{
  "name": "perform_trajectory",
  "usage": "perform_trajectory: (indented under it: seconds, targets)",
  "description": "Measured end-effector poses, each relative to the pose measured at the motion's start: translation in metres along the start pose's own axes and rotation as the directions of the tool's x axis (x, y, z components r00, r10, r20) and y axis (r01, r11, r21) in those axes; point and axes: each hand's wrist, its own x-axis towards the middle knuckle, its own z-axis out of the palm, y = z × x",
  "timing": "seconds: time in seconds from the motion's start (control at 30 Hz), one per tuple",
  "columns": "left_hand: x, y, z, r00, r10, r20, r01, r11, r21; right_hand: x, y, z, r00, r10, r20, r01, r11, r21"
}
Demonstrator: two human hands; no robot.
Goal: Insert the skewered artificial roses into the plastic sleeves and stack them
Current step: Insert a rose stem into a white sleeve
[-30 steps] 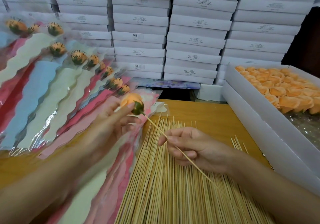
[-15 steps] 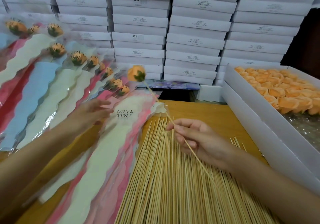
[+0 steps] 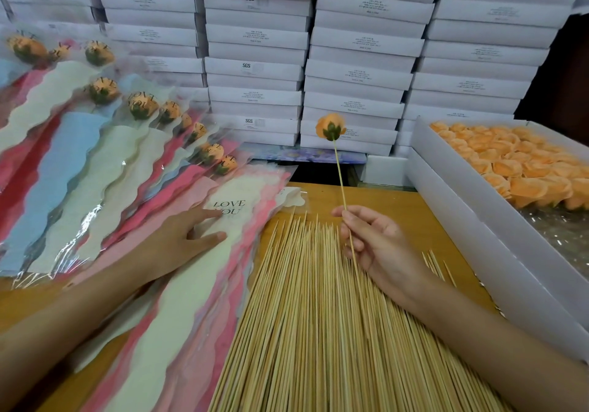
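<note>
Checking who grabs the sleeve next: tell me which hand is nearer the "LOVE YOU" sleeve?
Left. The left hand rests on the sleeve; the right hand holds the rose skewer beside it.

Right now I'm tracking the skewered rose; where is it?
In the head view, the skewered rose stands upright right of centre, pinched in the right hand above the loose skewers.
</note>
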Motion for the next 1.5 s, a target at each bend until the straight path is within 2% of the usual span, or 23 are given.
perform_trajectory:
  seconds: [0.2, 0.5, 0.83, 1.07, 1.2, 1.33, 1.43, 1.5]
  targets:
    - [0.001, -0.005, 0.002, 0.999, 0.024, -0.028, -0.025, 0.999, -0.043, 0.000, 0.002, 0.000, 1.000, 0.004, 0.008, -0.004, 1.000, -0.005]
    - [0.003, -0.002, 0.005, 0.994, 0.108, -0.021, -0.107, 0.993, 0.049, 0.002, 0.004, -0.002, 1.000, 0.008, 0.019, -0.009, 1.000, 0.007]
    - [0.005, -0.004, 0.002, 0.994, 0.099, 0.049, -0.103, 0.990, 0.100, 0.002, 0.005, -0.002, 1.000, 0.007, 0.028, -0.008, 1.000, 0.015]
    - [0.004, -0.003, 0.003, 0.996, 0.087, 0.033, -0.091, 0.989, 0.117, 0.002, 0.005, -0.003, 0.999, 0.005, 0.039, -0.005, 1.000, 0.014]
    - [0.003, 0.001, 0.001, 0.991, 0.125, -0.043, -0.122, 0.990, 0.067, 0.002, 0.004, -0.002, 0.999, 0.006, 0.036, -0.007, 1.000, 0.016]
    - [0.001, 0.007, -0.002, 0.967, 0.161, -0.198, -0.158, 0.987, 0.027, 0.002, 0.004, -0.002, 1.000, 0.004, 0.031, -0.005, 1.000, 0.015]
    - [0.000, 0.013, -0.006, 0.930, 0.136, -0.342, -0.180, 0.979, -0.099, 0.002, 0.003, -0.002, 1.000, -0.002, 0.007, 0.002, 1.000, 0.016]
    - [-0.001, 0.017, -0.010, 0.914, 0.119, -0.387, -0.204, 0.961, -0.186, 0.002, 0.004, -0.003, 1.000, -0.019, -0.019, 0.019, 1.000, 0.001]
